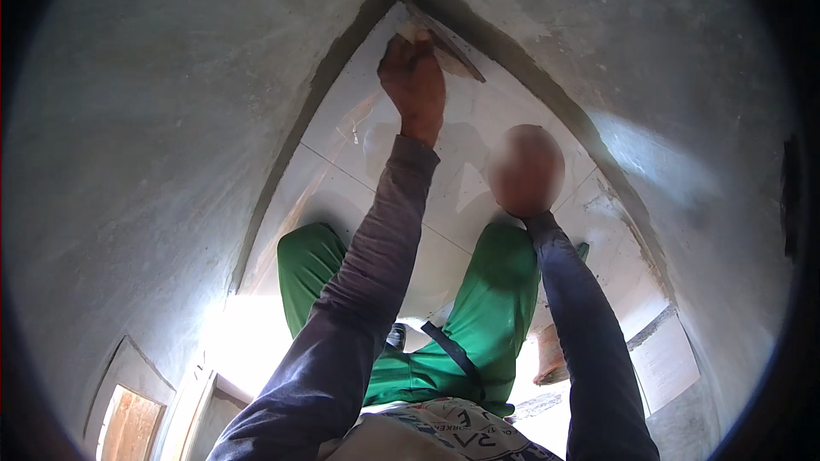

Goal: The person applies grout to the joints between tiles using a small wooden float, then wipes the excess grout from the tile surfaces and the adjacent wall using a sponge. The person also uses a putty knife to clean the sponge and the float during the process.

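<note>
The left hand (412, 84) is reached into the corner, its fingers bent at a pale piece (407, 32) just beyond them; whether the piece is gripped or merely touched cannot be told; a brown strip (459, 58) is seen slanted just right of that grip, perhaps propped by the wall (615, 60); behind the grip and to its right, the right hand (525, 172) is held near a green-clad knee (504, 265), presumably for balance; its closure and contents are blurred.
</note>
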A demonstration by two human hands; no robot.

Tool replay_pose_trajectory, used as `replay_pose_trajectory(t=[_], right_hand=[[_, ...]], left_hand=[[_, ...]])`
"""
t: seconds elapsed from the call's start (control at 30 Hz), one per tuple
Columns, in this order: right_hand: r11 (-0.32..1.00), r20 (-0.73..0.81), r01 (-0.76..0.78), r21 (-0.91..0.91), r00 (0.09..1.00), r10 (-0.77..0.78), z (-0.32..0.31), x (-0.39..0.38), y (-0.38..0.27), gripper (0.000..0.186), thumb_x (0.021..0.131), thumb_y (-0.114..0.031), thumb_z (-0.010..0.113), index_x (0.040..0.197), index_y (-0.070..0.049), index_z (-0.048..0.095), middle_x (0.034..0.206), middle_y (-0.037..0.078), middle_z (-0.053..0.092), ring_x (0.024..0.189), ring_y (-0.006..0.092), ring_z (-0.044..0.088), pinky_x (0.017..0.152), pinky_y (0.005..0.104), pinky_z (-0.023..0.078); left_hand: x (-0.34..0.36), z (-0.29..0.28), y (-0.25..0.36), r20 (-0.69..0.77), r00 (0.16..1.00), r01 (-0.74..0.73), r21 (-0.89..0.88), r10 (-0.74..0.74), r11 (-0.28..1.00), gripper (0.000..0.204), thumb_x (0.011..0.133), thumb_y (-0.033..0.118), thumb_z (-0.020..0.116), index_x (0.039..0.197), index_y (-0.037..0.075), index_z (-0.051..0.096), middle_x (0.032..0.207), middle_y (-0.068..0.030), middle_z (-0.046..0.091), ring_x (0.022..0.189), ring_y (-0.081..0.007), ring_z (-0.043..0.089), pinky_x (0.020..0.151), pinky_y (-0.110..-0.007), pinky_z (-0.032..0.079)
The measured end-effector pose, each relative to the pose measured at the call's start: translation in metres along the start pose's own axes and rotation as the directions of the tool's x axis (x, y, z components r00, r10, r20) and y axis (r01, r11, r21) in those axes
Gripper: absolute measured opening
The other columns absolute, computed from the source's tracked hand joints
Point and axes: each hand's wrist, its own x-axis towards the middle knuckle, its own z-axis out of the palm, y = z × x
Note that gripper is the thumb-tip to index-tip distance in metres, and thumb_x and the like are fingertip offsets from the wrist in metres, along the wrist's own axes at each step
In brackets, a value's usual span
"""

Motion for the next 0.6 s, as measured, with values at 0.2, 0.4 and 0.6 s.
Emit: replay_pose_trajectory(t=[0.2, 0.4, 0.6], right_hand=[[1.000, 0.006, 0.011, 0.008, 1.000, -0.011, -0.001, 0.002, -0.001, 0.071, 0.092, -0.037, 0.056, 0.156, -0.007, 0.043, 0.155, 0.018, 0.040, 0.149, 0.0386, 0.034, 0.119, 0.0592, 0.026], [1.000, -0.012, 0.018, 0.004, 1.000, -0.018, 0.000, 0.002, -0.003, 0.070, 0.093, -0.037, 0.056, 0.155, -0.007, 0.044, 0.155, 0.018, 0.040, 0.148, 0.0388, 0.034, 0.119, 0.0594, 0.026], [1.000, -0.005, 0.007, 0.003, 1.000, -0.007, -0.002, 0.002, -0.002, 0.070, 0.093, -0.037, 0.056, 0.155, -0.006, 0.044, 0.154, 0.018, 0.040, 0.148, 0.0384, 0.035, 0.119, 0.0587, 0.026]], left_hand=[[0.025, -0.006, 0.004, -0.001, 1.000, 0.012, 0.098, -0.012, 0.995, 0.021, 0.096, 0.011, 0.069, 0.082, -0.003, 0.062, 0.073, -0.0043, 0.060, 0.074, -0.0138, 0.052, 0.071, -0.032, 0.045], [0.018, -0.011, 0.001, 0.093, 0.996, -0.013, 0.221, -0.008, 0.975, 0.015, 0.096, 0.009, 0.067, 0.089, -0.004, 0.067, 0.080, -0.0089, 0.069, 0.078, -0.0181, 0.061, 0.076, -0.037, 0.049], [0.001, -0.009, -0.003, 0.053, 0.999, 0.000, -0.032, 0.002, 0.999, 0.015, 0.096, 0.012, 0.068, 0.094, -0.003, 0.072, 0.092, -0.0132, 0.075, 0.087, -0.0230, 0.068, 0.081, -0.039, 0.050]])
